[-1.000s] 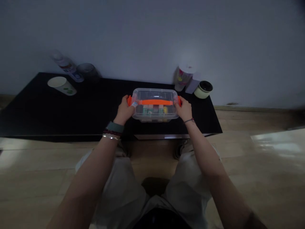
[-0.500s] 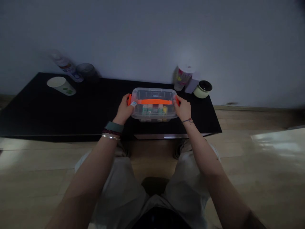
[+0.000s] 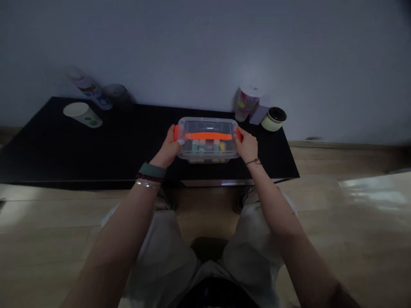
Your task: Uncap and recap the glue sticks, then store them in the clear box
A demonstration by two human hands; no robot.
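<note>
A clear plastic storage box (image 3: 208,149) with an orange carry handle (image 3: 208,136) and orange side latches is on the black table in front of me. Through its lid several small packages, green, white and yellow, show inside. My left hand (image 3: 170,147) grips the box's left end, thumb near the lid's corner and fingers at the orange latch. At the right end my right hand (image 3: 248,145) is closed around the other latch. The fingers under both ends are partly hidden. The lid is on the box.
The black table (image 3: 135,149) stands against a pale wall. On its left are a paper cup (image 3: 82,114), a spray can (image 3: 91,91) and a dark jar (image 3: 119,96). Right of the box stand a patterned cup (image 3: 246,102), a pale box (image 3: 259,113) and a cream jar with a black lid (image 3: 274,119).
My left thumb and wrist have shifted slightly at the box's left end. The box and my right hand stay almost in place.
</note>
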